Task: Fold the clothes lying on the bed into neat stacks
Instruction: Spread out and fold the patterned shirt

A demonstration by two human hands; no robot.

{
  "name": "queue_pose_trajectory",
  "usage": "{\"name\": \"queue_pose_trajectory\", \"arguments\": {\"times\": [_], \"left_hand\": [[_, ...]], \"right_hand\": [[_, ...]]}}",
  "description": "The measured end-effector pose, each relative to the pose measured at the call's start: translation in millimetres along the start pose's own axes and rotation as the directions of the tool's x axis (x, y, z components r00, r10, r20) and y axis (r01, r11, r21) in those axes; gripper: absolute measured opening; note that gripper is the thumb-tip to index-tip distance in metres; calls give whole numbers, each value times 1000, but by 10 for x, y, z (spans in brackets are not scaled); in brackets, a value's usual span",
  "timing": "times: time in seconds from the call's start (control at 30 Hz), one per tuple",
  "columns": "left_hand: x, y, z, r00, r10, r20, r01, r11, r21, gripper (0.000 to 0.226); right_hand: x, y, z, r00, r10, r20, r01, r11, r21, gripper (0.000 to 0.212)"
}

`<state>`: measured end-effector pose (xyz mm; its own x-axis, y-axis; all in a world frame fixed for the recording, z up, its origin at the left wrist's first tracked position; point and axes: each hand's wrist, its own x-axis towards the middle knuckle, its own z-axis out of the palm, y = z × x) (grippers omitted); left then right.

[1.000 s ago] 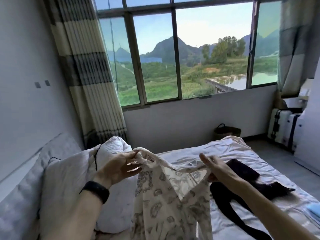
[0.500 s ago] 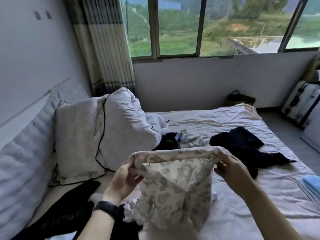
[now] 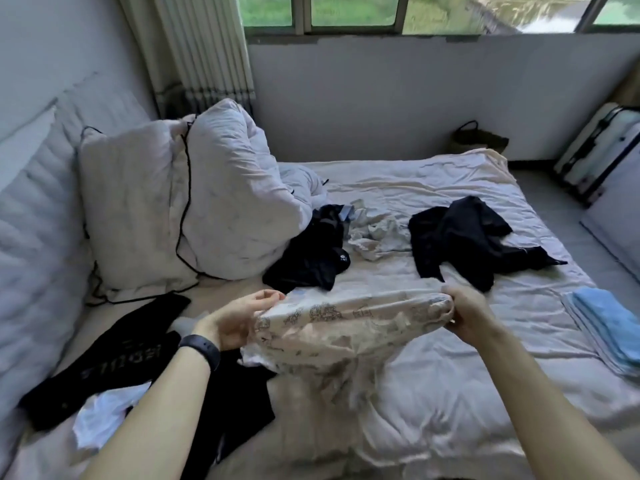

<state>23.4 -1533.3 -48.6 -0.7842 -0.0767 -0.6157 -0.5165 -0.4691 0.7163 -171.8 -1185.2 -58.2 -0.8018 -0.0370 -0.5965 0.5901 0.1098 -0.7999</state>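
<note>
I hold the patterned garment (image 3: 346,327) stretched between my hands, low over the bed (image 3: 450,393) at 6 o'clock. My left hand (image 3: 239,317) pinches one end of its top edge. My right hand (image 3: 467,313) has its fingers (image 3: 453,299) curled round the other end. That way the cloth hangs flat and can be laid smooth for folding. Black clothes (image 3: 464,233) wait at 12 o'clock, and a folded blue stack (image 3: 609,327) sits at 3 o'clock.

Printed garment (image 3: 346,327) betw. left fingers (image 3: 265,299) & right fingers (image 3: 457,299) is looking thin, matt, creased cloth. Bed sheet (image 3: 450,382) under them is showing slight satin sheen, wrinkled. Black garment (image 3: 464,237) beyond right fingers is reading matt, soft. Wristband (image 3: 201,344) behind left fingers is looking smooth, matt.
</note>
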Motion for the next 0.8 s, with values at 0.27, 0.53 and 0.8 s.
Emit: {"name": "queue_pose_trajectory", "arguments": {"times": [0.27, 0.53, 0.8], "left_hand": [[-14, 157, 163, 955, 297, 17, -65, 153, 986, 34], [83, 557, 28, 774, 631, -52, 225, -197, 954, 13], [-103, 1231, 545, 712, 636, -298, -428, 729, 534, 52]], "right_hand": [[-174, 176, 97, 958, -229, 170, 282, 853, -438, 20], [-285, -52, 153, 788, -558, 258, 452, 242, -858, 23], [-609, -821, 460, 759, -581, 293, 640, 748, -174, 32]]}}
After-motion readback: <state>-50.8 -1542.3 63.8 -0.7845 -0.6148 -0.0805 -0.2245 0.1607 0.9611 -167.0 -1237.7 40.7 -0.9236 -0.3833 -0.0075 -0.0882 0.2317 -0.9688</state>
